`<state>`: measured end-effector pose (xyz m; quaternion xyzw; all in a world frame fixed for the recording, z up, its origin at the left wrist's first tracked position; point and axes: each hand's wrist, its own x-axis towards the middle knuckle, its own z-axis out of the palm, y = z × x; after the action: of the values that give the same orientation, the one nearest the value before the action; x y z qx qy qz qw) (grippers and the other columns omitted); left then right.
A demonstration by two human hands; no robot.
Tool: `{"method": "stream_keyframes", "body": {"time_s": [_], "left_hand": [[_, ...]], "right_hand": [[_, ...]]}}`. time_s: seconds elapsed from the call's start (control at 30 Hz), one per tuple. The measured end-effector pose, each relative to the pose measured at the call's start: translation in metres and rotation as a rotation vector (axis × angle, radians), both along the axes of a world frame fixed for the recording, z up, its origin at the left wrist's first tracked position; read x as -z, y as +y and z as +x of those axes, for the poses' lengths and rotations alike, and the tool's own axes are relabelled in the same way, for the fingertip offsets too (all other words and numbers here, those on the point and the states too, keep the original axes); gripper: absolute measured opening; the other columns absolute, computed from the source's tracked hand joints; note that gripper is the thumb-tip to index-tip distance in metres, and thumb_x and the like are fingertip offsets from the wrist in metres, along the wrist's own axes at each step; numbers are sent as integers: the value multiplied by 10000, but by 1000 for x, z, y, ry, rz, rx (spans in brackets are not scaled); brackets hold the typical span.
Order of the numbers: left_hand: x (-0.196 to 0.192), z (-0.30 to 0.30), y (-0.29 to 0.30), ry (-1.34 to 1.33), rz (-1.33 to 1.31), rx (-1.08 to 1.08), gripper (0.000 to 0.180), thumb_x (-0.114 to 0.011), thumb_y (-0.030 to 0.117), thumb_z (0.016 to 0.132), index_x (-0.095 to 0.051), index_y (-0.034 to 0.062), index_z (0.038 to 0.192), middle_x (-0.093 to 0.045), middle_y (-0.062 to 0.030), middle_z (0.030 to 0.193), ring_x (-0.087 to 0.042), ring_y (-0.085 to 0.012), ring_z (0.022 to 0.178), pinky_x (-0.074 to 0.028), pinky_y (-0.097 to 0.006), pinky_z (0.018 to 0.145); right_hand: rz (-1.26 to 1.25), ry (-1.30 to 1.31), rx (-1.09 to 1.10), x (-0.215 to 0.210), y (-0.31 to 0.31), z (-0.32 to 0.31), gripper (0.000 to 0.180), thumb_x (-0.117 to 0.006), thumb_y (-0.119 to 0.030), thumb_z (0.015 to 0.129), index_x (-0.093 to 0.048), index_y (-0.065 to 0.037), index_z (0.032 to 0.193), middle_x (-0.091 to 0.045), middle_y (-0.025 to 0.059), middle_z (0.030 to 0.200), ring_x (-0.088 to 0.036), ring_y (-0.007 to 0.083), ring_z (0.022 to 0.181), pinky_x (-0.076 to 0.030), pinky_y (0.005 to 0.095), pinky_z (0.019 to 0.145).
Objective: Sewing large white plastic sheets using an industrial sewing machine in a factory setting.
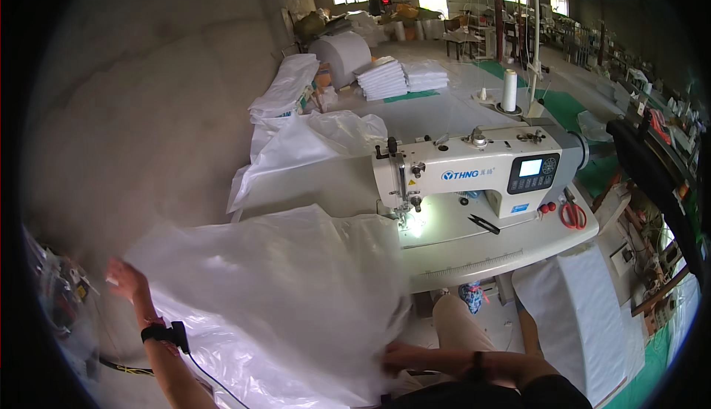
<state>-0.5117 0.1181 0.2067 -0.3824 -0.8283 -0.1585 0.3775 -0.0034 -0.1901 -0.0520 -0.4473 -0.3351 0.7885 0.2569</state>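
A large white plastic sheet [274,290], glossy and creased, spreads across the left of the sewing table and hangs down toward me. At its far left edge my left hand [129,280] is closed on the sheet's border, arm stretched out. My right hand [400,357], somewhat blurred, is closed at the sheet's near right edge, low in front of my body. The sheet's far right corner lies close to the lit needle area of a white sewing machine [459,168]. Whether the sheet passes under the presser foot cannot be made out.
Black thread snips [484,224] and red-handled scissors [572,215] lie on the sewing table [474,257]. A white thread cone [509,91] stands behind the machine. More white sheeting [318,131] lies beyond, near folded white stacks [381,78]. White material [578,313] hangs at right.
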Motion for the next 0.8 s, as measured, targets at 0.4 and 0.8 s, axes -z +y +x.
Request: {"method": "stream_keyframes", "body": {"time_s": [0.4, 0.8], "left_hand": [[157, 369, -55, -180, -695, 1146, 626, -395, 547, 858, -349, 177, 1361, -292, -145, 1417, -243, -358, 1310, -186, -565, 1030], [220, 357, -29, 87, -476, 1240, 464, -479, 416, 859, -504, 106, 1203, -480, -129, 1267, -435, -316, 1161, -350, -531, 890]], "right_hand": [[10, 216, 548, -27, 33, -13, 351, -585, -285, 851, -530, -56, 1111, -576, 57, 1051, -563, 168, 936, -452, 315, 786], [363, -52, 183, 39, -5, 18, 431, -518, -293, 893, -463, -50, 1245, -581, 76, 1104, -568, 163, 999, -458, 300, 827]]}}
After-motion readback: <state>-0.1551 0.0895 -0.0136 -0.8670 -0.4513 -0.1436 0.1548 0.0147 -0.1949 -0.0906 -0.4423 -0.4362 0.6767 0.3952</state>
